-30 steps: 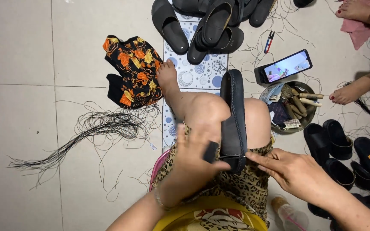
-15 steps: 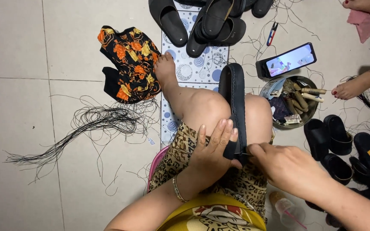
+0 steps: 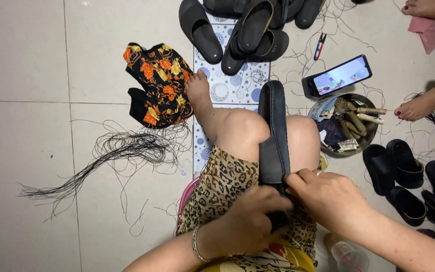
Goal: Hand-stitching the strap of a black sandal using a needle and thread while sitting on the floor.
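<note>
I have the dark slipper sole (image 3: 273, 136) clamped upright between my knees, heel end down at my lap. Half a second ago my left hand (image 3: 250, 221) lay spread flat against the sole; now its fingers are curled around the lower end, grasping it, while my right hand (image 3: 328, 196) has closed in from the side and pinches the same end at its edge. Both hands meet on the sole, so I judge that I am working its heel end.

To my right on the floor sits a round metal bowl (image 3: 366, 141) holding wooden-handled tools, scraps of cloth and small packets. A phone (image 3: 339, 75) leans just behind it, and loose black thread (image 3: 122, 151) lies spread to my left.
</note>
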